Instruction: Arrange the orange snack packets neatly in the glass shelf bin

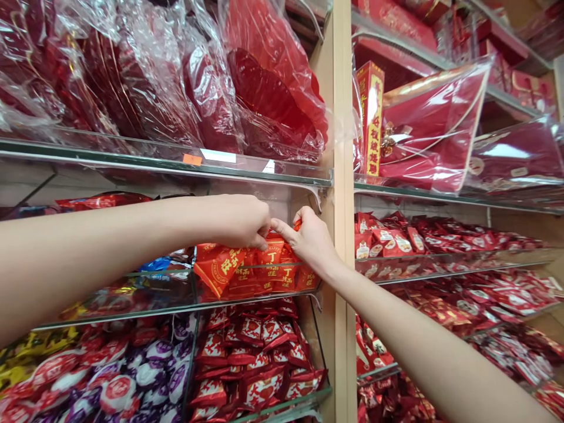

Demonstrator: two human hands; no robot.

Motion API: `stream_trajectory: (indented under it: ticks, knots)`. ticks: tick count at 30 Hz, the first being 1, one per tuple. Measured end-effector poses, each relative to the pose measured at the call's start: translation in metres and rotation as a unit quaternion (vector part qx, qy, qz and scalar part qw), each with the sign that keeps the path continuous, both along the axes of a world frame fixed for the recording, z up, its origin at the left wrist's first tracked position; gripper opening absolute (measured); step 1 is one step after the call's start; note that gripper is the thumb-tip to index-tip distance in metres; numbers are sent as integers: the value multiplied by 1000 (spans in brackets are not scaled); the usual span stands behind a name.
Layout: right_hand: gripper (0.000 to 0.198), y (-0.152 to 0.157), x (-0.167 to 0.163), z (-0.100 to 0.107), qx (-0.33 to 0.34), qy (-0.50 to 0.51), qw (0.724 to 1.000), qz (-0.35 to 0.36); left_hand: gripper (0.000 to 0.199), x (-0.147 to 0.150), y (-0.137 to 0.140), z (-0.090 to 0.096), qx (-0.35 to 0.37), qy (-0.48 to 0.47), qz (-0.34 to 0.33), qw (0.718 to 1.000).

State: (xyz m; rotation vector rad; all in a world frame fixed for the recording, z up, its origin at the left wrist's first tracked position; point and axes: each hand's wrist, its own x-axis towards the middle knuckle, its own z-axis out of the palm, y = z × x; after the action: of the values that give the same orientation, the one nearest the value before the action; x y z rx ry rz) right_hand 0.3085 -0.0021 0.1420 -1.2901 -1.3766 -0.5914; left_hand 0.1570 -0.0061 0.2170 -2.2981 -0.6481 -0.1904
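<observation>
A wooden post (pixel 342 176) splits the shelving. Left of it, on the top glass shelf (pixel 176 161), red goods in clear plastic wrap (pixel 176 76) crowd together. Right of the post stand a tall red box (pixel 372 117) and flat red gift bags (pixel 434 129). Low to the post's left, purple and white sweets (pixel 132 376) fill a bin.

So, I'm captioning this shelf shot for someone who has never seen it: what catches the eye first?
Two bare arms reach in, and the left hand and right hand meet over a bin of orange-red packets at centre. Above, on the glass shelf, stand red decorations in crinkled clear plastic. At lower left lie purple-and-white wrapped sweets.
</observation>
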Motion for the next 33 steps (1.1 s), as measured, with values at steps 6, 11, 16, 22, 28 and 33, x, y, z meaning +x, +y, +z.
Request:
stream_trajectory:
  ticks: [6, 11, 16, 22, 28, 33]
  knots:
    - [49, -18, 5, 10, -114, -52, 991, 38, 26, -5, 5, -2, -16, -11, -32, 999]
    - [28, -38, 20, 17, -263, -68, 945, 180, 26, -7, 8, -4, -22, -16, -40, 999]
    - [20, -45, 27, 18, -254, -62, 935, 240, 20, -8, 6, -5, -18, -11, -31, 999]
    - [14, -46, 27, 21, -303, -118, 918, 227, 16, -8, 2, -5, -18, 6, -6, 1000]
    - [14, -40, 26, 19, -239, -181, 937, 177, 16, -6, 0, -2, -4, -18, -41, 999]
    - [14, -41, 22, 17, -189, -209, 952, 121, 19, 3, -2, -6, -39, -31, -66, 997]
